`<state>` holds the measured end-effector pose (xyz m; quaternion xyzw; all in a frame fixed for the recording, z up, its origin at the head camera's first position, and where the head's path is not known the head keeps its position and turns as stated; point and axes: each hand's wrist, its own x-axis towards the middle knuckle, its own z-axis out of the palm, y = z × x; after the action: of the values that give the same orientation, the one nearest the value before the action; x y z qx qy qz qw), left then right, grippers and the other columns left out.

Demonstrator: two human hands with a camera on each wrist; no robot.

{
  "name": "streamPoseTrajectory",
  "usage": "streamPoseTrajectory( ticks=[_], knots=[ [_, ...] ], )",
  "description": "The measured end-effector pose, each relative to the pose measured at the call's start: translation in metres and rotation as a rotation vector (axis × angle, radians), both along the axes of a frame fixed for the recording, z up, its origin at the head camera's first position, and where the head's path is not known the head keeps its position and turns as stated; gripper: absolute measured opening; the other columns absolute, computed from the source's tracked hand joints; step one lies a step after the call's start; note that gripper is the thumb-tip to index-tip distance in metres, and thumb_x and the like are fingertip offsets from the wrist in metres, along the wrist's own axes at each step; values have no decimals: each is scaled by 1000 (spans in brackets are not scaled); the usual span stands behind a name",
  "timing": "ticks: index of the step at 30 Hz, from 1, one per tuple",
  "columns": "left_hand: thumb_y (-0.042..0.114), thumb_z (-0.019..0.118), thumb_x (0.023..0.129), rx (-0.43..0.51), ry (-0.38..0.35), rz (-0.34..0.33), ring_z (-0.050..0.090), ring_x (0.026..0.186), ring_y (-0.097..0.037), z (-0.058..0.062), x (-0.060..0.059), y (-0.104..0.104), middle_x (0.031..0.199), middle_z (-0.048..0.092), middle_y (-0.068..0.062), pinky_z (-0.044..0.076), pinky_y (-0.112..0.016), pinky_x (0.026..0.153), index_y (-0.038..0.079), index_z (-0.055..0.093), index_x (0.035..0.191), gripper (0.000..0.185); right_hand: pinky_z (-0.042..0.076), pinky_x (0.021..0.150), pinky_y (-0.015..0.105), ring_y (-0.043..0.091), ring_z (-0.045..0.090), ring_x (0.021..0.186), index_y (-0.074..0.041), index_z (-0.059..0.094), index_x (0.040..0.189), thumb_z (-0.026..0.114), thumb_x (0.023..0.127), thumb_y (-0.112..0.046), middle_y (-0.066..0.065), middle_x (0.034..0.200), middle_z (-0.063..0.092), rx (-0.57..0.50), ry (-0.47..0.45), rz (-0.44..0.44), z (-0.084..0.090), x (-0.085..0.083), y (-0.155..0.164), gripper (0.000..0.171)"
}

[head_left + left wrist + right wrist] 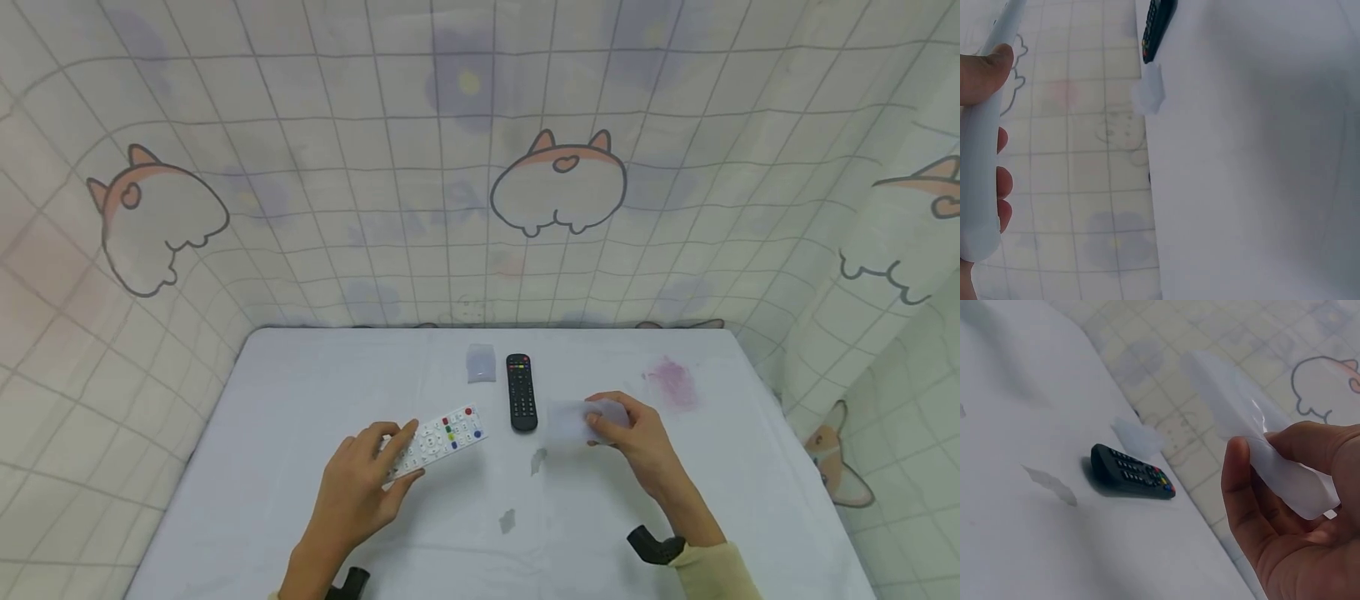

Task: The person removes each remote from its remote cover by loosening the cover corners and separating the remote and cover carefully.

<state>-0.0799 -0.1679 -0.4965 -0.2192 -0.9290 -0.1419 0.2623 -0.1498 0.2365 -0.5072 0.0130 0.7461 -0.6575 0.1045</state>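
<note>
White remote (435, 442) gripped by left hand (360, 487); right hand (637, 442) pinches clear plastic sleeve (581, 419).

White table (285, 433) carrying two remotes and a few clear plastic pieces.
A black remote (521, 392) is lying just left of the right hand (637, 442), with a small clear bag (480, 363) sitting beyond it near the far edge. Two clear scraps (537, 460) are lying between the hands, and a pink stain (670, 382) is showing beyond the right hand. A white remote (438, 440) is resting under the left hand (360, 492).
</note>
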Motion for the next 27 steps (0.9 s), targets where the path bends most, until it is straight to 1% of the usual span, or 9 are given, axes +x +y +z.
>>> streamPoseTrajectory(
  ticks=[6,11,15,21,27],
  knots=[
    [30,98,69,20,-8,13,59,80,-14,-4,5,-1,113,69,-4,54,-31,70,15,68,137,75,64,82,31,13,64,107,2,62,132,77,96,-21,8,143,49,-26,16,-40,-4,-15,3,45],
    [30,98,69,36,-21,15,56,78,-12,-7,9,1,112,69,-3,52,-30,69,16,68,137,76,63,83,30,14,62,108,2,61,133,77,96,-20,5,143,48,-34,10,-67,-4,-27,5,46],
    [30,98,69,38,-28,17,56,79,-11,-9,11,2,112,68,-2,52,-30,69,16,68,137,76,63,84,30,16,59,109,3,60,136,76,97,-20,8,144,48,-34,5,-80,-2,-37,5,48],
    [30,97,69,40,-35,22,56,79,-11,-11,14,4,112,68,-2,52,-30,69,17,68,138,76,63,84,31,13,60,106,4,59,137,75,97,-17,7,142,49,-42,17,-74,-4,-56,8,47],
    [31,97,69,47,-40,23,55,78,-11,-16,16,7,112,68,-2,52,-29,69,17,68,138,75,63,85,29,17,56,115,3,58,138,74,98,-15,11,149,45,-25,-9,-75,-8,-78,9,47]
  ],
)
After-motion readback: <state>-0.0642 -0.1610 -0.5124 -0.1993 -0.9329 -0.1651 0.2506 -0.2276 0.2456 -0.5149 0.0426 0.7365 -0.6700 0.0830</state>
